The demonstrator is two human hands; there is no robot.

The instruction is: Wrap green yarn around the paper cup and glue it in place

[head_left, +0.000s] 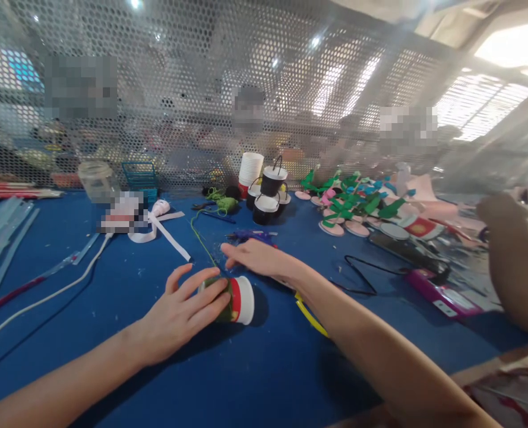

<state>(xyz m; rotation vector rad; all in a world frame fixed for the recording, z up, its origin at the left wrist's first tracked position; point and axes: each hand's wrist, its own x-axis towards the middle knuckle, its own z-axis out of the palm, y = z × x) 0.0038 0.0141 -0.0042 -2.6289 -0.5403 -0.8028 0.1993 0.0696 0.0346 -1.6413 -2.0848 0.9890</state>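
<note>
A paper cup (244, 300) with a white rim, a red band and green yarn round its far part lies on its side. My left hand (196, 297) rests over it, fingers curved around the yarn-covered part. A thin green strand (196, 232) runs from a tangled green yarn ball (228, 205) down toward the cup. My right hand (257, 257) reaches in above the cup, fingers stretched leftward and apart from it, with nothing visible in them. Just beyond it lies a blue glue gun (264, 238). Under the right forearm shows a yellow handle (310, 315), its other end hidden.
White paper cups (251, 167) and small black buckets (266, 209) stand at the back. Green paper plants (344, 208) on round bases crowd the right, near a purple box (442, 294). White ribbon (170, 238) and a cable (76, 282) lie left. Another person's arm (508, 261) is at right.
</note>
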